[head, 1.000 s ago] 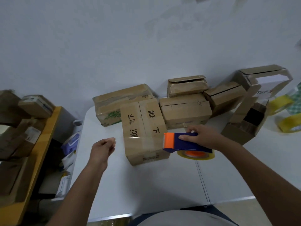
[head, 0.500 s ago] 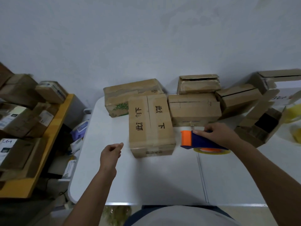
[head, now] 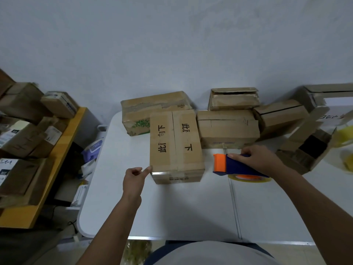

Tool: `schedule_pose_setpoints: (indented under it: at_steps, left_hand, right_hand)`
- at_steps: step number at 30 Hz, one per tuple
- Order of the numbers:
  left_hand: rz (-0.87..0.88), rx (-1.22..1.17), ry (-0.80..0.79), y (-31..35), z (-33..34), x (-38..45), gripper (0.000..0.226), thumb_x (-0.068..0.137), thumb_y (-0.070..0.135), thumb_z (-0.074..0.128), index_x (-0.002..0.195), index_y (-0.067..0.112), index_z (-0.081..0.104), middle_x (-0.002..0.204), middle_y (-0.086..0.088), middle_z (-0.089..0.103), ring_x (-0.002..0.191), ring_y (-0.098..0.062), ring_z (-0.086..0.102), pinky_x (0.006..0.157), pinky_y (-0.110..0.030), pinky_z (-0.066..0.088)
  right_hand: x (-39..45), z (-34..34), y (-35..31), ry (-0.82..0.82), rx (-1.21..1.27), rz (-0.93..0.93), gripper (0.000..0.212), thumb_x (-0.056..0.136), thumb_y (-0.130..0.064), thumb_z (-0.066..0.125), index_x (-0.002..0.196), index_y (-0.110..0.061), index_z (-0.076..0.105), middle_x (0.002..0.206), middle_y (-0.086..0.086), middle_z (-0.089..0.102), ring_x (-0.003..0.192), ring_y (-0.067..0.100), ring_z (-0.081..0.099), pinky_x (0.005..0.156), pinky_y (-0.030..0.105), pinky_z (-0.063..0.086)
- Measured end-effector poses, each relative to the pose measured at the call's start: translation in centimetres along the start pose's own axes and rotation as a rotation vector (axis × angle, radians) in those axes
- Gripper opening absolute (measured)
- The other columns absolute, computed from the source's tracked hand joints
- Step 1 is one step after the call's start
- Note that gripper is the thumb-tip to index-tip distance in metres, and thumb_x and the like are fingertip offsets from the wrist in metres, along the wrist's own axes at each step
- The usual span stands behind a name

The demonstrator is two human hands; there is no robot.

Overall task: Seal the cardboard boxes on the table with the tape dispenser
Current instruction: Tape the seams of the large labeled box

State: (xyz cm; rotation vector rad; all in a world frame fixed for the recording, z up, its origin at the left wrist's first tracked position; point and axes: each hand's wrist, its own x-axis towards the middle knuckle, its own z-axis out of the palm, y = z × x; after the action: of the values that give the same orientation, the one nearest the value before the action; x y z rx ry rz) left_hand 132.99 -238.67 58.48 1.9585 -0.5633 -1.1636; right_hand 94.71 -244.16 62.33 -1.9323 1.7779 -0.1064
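Left hand (head: 133, 179) now brought to the box (head: 175, 146) at its lower-left corner, fingertip touching, seemingly to steady it; tape dispenser (head: 235, 166), centre-right, is gripped by right hand (head: 257, 158).

Matt cardboard box (head: 175, 144), glossy plastic tape dispenser (head: 232, 165)

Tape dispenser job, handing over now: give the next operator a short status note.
Right hand grips the blue-and-orange tape dispenser, resting on the white table right of the lettered box.
Left hand touches that box's near-left corner with a fingertip and holds nothing.
Done: the lettered box carries tape along its seam and near edge.
Left: the slit-top box behind the dispenser and the open box at right look unsealed.
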Motion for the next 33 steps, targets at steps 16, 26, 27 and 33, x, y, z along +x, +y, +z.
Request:
schedule_pose_setpoints:
  at_steps: [16, 26, 27, 33]
  left_hand:
    - [0.003, 0.002, -0.01, -0.5, 0.3, 0.5, 0.04, 0.085, 0.032, 0.077, 0.112, 0.013, 0.055, 0.1, 0.003, 0.056, 0.101, -0.019, 0.053, 0.085, -0.033, 0.038]
    - [0.017, 0.105, -0.063, -0.6, -0.5, 0.9, 0.041, 0.085, 0.04, 0.076, 0.111, 0.015, 0.056, 0.107, 0.002, 0.058, 0.107, -0.02, 0.055, 0.088, -0.033, 0.043]
    - [0.013, 0.112, -0.076, -0.6, -0.6, 0.9, 0.043, 0.085, 0.042, 0.075, 0.112, 0.015, 0.056, 0.11, 0.001, 0.059, 0.108, -0.02, 0.055, 0.09, -0.033, 0.045]
    - [0.101, 0.351, -0.09, -0.4, -1.1, 1.1, 0.045, 0.087, 0.053, 0.067, 0.114, 0.019, 0.054, 0.111, 0.004, 0.059, 0.102, -0.017, 0.056, 0.078, -0.029, 0.042]
  right_hand:
    - [0.9, 1.0, 0.3, -0.045, -0.059, 0.011, 0.072, 0.068, -0.087, 0.031, 0.089, -0.025, 0.061, 0.075, -0.01, 0.064, 0.069, 0.007, 0.062, 0.068, 0.025, 0.053]
    - [1.2, 2.0, 0.3, -0.012, -0.079, 0.015, 0.073, 0.069, -0.086, 0.03, 0.081, -0.023, 0.063, 0.07, -0.007, 0.064, 0.066, 0.007, 0.061, 0.063, 0.022, 0.047]
    - [1.2, 2.1, 0.3, -0.012, -0.08, 0.019, 0.074, 0.068, -0.087, 0.029, 0.08, -0.023, 0.063, 0.07, -0.007, 0.064, 0.066, 0.007, 0.061, 0.064, 0.023, 0.049]
    - [1.0, 2.0, 0.1, -0.007, -0.097, 0.017, 0.076, 0.07, -0.086, 0.028, 0.081, -0.02, 0.064, 0.07, -0.005, 0.065, 0.066, 0.008, 0.061, 0.068, 0.025, 0.052]
